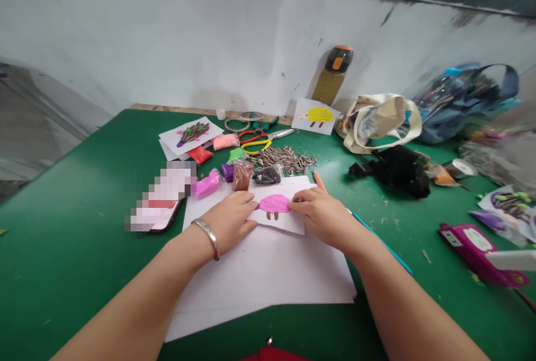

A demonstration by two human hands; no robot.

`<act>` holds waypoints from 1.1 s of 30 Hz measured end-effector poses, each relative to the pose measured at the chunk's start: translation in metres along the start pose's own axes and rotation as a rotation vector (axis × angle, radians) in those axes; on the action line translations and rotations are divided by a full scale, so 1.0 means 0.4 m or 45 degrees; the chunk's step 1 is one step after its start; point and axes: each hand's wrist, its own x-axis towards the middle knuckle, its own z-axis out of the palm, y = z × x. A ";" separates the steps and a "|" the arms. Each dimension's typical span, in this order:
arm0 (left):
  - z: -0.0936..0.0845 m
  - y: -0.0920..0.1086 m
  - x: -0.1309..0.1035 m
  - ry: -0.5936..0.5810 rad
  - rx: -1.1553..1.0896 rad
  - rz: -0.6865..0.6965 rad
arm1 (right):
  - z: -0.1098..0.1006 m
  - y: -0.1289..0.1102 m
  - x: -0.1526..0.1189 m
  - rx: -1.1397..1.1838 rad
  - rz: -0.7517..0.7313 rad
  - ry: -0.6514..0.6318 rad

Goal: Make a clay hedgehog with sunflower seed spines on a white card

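A small white card (295,224) lies on larger white sheets (259,277), bearing a flat pink clay body (275,203) with two brown legs and a purple tip at its left. My left hand (232,221), with a silver bracelet at the wrist, rests at the card's left side, fingers apart near the purple tip. At the right end of the pink shape, my right hand (320,213) touches the card with its fingers bunched together; whether they hold anything is hidden. Clay packets in brown (242,175), black (268,175) and pink (208,184) sit just behind.
Sunflower seeds (287,158), scissors (280,134) and a yellow hedgehog card (316,116) are farther back. A phone (161,199) lies left. Behind stands a bottle (330,76). On the right are a cloth bag (379,123), a black cloth (402,174) and a magenta case (481,252).
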 end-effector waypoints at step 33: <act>-0.001 0.005 0.000 0.009 -0.011 0.015 | 0.037 -0.014 0.038 -0.022 0.175 0.178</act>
